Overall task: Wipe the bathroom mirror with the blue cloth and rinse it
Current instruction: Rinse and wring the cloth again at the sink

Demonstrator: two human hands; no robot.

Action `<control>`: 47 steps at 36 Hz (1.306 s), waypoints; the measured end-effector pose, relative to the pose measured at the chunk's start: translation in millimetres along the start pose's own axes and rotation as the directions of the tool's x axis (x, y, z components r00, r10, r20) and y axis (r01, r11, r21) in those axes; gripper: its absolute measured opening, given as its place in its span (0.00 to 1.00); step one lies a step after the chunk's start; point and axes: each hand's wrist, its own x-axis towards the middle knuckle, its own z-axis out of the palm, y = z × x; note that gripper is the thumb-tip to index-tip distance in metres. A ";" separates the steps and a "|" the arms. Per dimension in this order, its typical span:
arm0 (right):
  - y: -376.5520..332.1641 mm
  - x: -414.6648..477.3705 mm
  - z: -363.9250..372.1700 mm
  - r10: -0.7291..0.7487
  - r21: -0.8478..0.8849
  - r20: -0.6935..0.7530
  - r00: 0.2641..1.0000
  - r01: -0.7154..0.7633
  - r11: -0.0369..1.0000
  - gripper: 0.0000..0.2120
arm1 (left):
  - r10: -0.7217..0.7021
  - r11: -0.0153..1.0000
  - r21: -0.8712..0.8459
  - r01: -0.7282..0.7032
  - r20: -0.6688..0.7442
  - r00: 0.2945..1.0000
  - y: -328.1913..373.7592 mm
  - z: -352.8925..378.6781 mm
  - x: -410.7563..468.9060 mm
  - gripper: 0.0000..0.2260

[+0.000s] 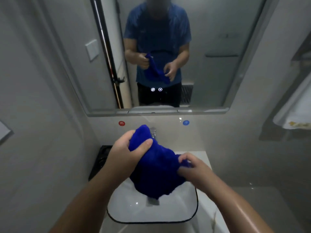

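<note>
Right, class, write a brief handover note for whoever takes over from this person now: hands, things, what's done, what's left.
Left hand grips the top bunch of the deep blue fluffy cloth.
Right hand pinches its right edge.
Cloth hangs over the white rounded basin, in front of the chrome tap; no running water visible.
Whether the wall mirror is wiped cannot be told.
Left to do: rinse the cloth.

Fuzzy blue cloth (156, 172), glossy white basin (176, 211), shiny metal tap (153, 132)

Bathroom: a white sink (151, 214) sits in the counter (208, 214). Above the sink are a faucet (153, 132) and a mirror (210, 64). Right of the sink hangs a towel (294, 111).
</note>
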 end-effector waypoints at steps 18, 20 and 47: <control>-9.4 -12.0 -26.1 -0.294 -0.177 0.261 0.919 0.345 0.922 0.08 | 0.377 0.890 0.284 -0.357 -0.016 0.926 26.3 34.6 -16.5 0.14; -4.1 -11.5 -28.6 -0.269 -0.260 0.249 0.930 0.332 0.907 0.05 | 0.393 0.882 0.300 -0.363 -0.042 0.919 27.8 31.1 -18.3 0.14; -6.1 -26.2 -67.7 -0.222 -0.320 0.025 0.975 0.218 0.922 0.26 | 0.038 0.947 0.315 0.057 -0.286 0.957 16.2 -8.6 -16.4 0.14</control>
